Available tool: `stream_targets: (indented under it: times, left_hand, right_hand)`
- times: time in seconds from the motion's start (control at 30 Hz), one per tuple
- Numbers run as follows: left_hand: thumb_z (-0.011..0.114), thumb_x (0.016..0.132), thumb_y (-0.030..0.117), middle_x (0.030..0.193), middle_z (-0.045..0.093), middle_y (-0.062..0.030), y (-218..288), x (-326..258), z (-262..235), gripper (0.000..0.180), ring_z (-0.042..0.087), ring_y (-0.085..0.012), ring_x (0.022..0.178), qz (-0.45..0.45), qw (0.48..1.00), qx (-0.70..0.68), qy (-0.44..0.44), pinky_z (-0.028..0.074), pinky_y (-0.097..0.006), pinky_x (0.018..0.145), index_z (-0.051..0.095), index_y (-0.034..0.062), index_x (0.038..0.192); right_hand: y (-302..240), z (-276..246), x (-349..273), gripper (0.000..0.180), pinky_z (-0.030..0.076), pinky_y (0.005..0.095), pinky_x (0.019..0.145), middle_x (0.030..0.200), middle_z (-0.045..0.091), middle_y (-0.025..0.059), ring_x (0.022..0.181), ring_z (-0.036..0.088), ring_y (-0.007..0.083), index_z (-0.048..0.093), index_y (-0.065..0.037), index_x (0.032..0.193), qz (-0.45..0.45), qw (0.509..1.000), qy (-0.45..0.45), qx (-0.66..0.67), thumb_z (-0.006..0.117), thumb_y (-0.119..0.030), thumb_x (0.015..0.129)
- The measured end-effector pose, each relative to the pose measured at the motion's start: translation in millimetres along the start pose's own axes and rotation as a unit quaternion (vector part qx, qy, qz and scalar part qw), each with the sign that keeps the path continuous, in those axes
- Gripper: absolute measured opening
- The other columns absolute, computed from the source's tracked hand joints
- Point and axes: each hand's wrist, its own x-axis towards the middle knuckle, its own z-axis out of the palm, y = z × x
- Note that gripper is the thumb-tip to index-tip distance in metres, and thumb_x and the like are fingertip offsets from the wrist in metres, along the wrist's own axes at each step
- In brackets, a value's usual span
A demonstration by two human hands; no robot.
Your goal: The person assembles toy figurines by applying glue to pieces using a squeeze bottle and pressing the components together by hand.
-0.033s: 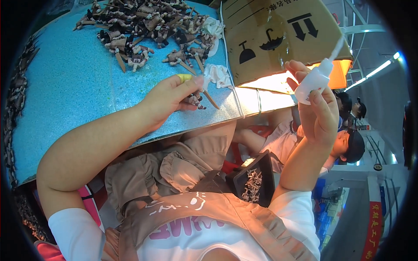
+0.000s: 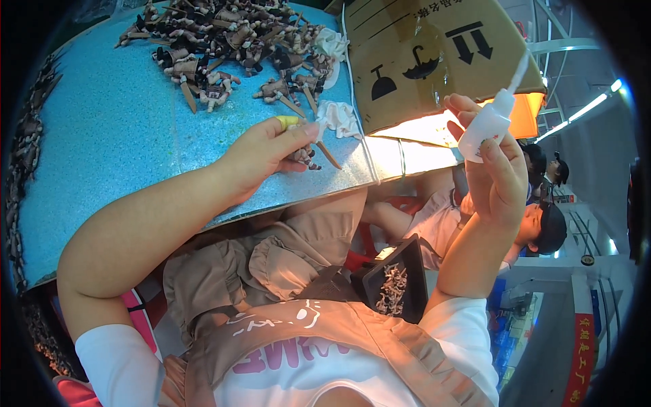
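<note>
My left hand rests at the near edge of the blue table, closed on a small figurine with a flat brown blade sticking out to the right. Yellow wrap covers one of its fingertips. The fingers hide most of the figurine. Raised off to the right, my right hand grips a white squeeze bottle, its thin clear nozzle pointing up and away. Bottle and figurine are well apart. Beyond my left hand lies a heap of similar figurines, with a crumpled white tissue close by.
A large cardboard box stands at the back right. More dark figurines line the table's left edge. A black tray of small pale pieces sits by my lap. Another person sits to the right, past the table edge.
The bottle in my right hand has shifted very slightly to the left. My left hand and the figurine look the same.
</note>
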Motion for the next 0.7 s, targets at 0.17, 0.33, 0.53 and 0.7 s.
stream_targets:
  times: [0.17,0.33,0.53,0.7]
  left_hand:
    - [0.060,0.086,0.023,0.097,0.058,-0.0036,-4.3,1.3,-5.0,0.030,0.056,-0.0130,0.089,0.009,1.000,-0.007,0.000,0.049,-0.028,0.076,0.054,0.0048,0.109]
    - [0.061,0.086,0.018,0.100,0.059,-0.0041,-7.8,2.1,-5.5,0.028,0.057,-0.0133,0.090,0.010,1.000,0.001,0.000,0.049,-0.027,0.076,0.054,0.0038,0.109]
    - [0.062,0.086,0.020,0.096,0.060,-0.0034,-8.5,-4.2,-6.0,0.028,0.058,-0.0110,0.082,0.022,0.998,0.050,-0.004,0.049,-0.024,0.069,0.056,0.0045,0.108]
    - [0.066,0.083,0.023,0.089,0.061,-0.0005,-4.5,-6.2,-2.2,0.033,0.055,-0.0051,0.074,0.126,0.970,0.208,-0.030,0.044,-0.019,0.062,0.059,0.0024,0.108]
  right_hand:
    - [-25.0,10.1,-1.7,0.040,0.037,0.0339,0.094,0.118,0.056,0.0150,0.107,0.052,0.0194,0.057,0.005,0.113,0.031,0.996,0.017,-0.076,0.064,-0.020,0.082]
    - [-43.7,9.9,-7.3,0.038,0.037,0.0333,0.093,0.113,0.059,0.0133,0.106,0.053,0.0185,0.058,0.005,0.109,0.050,0.992,0.013,-0.115,0.064,-0.021,0.082]
    - [-43.5,16.6,-13.9,0.043,0.040,0.0341,0.091,0.105,0.061,0.0140,0.098,0.057,0.0189,0.051,0.004,0.119,0.076,0.994,0.022,-0.075,0.061,-0.019,0.084]
    - [0.6,36.8,-25.5,0.053,0.045,0.0364,0.077,0.087,0.054,0.0095,0.076,0.055,0.0191,0.030,0.000,0.134,0.057,0.997,0.032,-0.038,0.051,-0.013,0.087]
